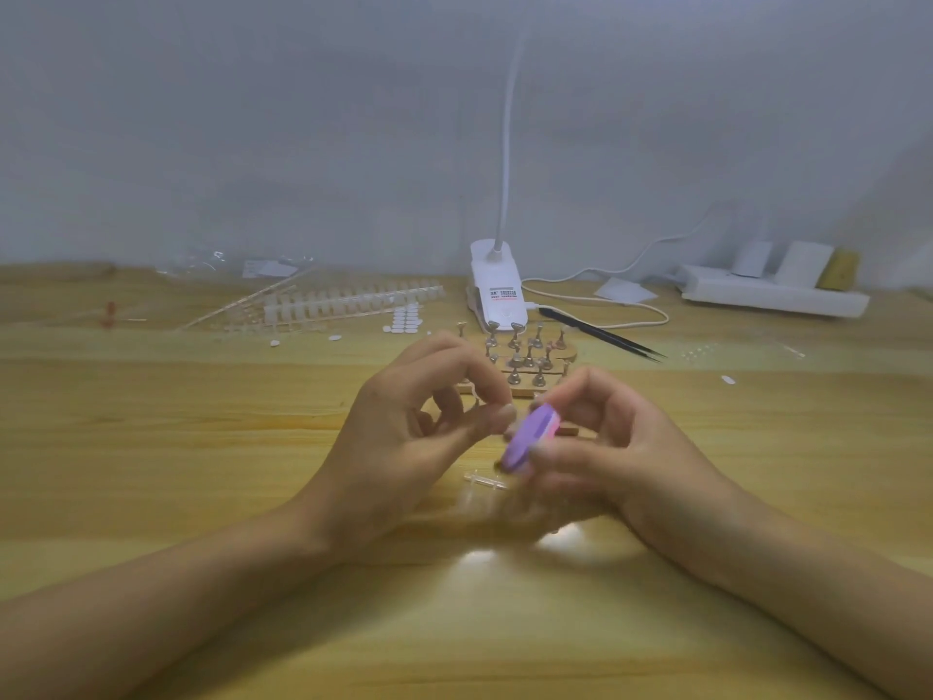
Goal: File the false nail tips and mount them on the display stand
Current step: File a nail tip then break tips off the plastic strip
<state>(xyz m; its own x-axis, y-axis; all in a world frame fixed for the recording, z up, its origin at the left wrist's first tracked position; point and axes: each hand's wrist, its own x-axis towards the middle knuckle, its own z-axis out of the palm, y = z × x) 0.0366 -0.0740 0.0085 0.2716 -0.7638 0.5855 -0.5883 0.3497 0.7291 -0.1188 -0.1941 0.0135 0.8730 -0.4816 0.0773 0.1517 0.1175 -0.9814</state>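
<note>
Head | purple file (pixel 526 439) in right hand (pixel 621 447) | left hand (pixel 404 426) beside

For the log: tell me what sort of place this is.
Likely a home nail-craft desk: a wooden table by a bare wall, strips of nail tips, a stand of small holders, and a clip lamp.

I read this as a small nail-craft desk: a wood-grain surface (pixel 151 447) set against a plain pale wall (pixel 252 118). At twelve o'clock I see a white clip lamp (pixel 497 290) behind a display stand (pixel 530 361). Racks of false nail tips (pixel 348 300) lie at eleven, black tweezers (pixel 606 336) at one, and a power strip (pixel 772 295) at two.
</note>
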